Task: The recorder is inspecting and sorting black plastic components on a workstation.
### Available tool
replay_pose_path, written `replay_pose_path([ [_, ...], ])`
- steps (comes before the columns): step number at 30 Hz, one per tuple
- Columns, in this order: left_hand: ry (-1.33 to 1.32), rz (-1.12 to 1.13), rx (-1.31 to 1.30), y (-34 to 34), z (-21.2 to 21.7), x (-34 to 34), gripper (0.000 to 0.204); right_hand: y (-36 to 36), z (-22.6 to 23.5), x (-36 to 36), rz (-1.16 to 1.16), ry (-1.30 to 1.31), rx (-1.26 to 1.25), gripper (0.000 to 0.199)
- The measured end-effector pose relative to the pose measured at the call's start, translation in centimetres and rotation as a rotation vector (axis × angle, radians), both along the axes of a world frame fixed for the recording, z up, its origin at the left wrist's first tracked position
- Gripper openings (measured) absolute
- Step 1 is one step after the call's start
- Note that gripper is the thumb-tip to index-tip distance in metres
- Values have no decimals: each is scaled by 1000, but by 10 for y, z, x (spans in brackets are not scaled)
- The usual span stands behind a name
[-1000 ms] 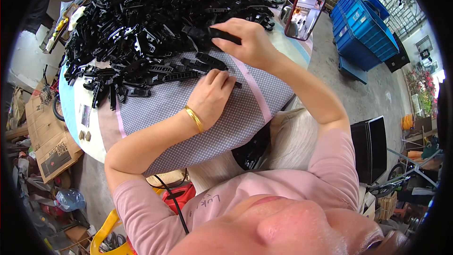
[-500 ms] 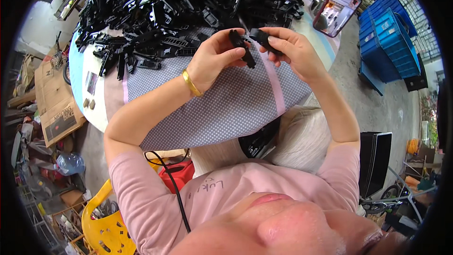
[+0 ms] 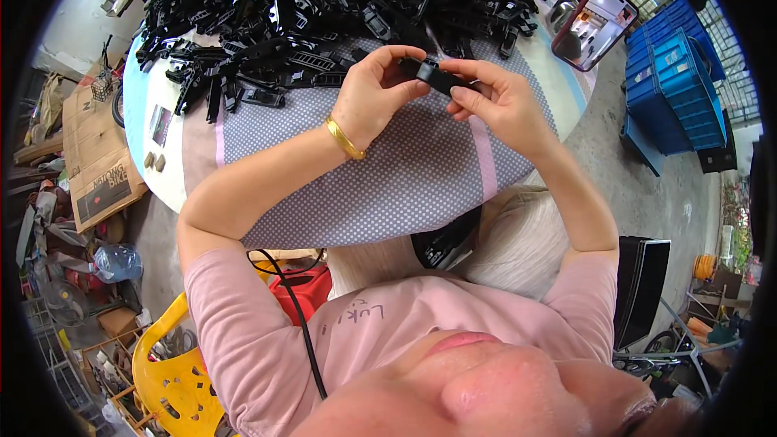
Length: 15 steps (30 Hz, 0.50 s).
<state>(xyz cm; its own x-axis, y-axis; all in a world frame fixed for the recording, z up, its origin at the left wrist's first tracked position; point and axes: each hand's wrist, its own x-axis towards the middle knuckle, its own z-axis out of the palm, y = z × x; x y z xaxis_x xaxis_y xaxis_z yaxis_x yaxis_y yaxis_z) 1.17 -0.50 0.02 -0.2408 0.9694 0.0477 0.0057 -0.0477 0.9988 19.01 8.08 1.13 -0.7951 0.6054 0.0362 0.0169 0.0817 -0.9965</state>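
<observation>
Above the dotted cloth, my left hand [image 3: 374, 99] and my right hand [image 3: 503, 107] are close together, each pinching black plastic. A smooth, strip-like black plastic piece [image 3: 439, 78] spans the gap between them, its right end in my right thumb and fingers. My left fingertips close round a black plastic part at its left end, mostly hidden by the fingers. Both pieces touch, but I cannot tell whether they are joined. Just beyond my hands lies a large heap of similar black plastic parts [image 3: 267, 20], some with ladder-like slots.
The round table's patterned cloth [image 3: 324, 202] reaches close to my lap. A phone [image 3: 595, 24] stands upright at the far right of the table. Blue crates [image 3: 676, 85] stand on the floor beyond; a yellow chair [image 3: 174, 384] and cardboard [image 3: 101, 162] are at left.
The two black pieces, held apart earlier, have come together between my hands. The piece in my left hand has turned from pointing toward me and is now largely behind my fingers.
</observation>
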Motion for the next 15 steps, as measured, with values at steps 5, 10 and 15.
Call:
replay_pose_path([
  [5, 50, -31, 24, -3, 0, 2, 40, -4, 0, 2, -25, -13, 224, 31],
  [10, 2, -36, 99, -9, 3, 9, 45, -9, 5, 0, -141, -73, 724, 30],
  [15, 27, -79, 0, -6, 7, 3, 38, -12, -1, 0, -155, -56, 789, 35],
])
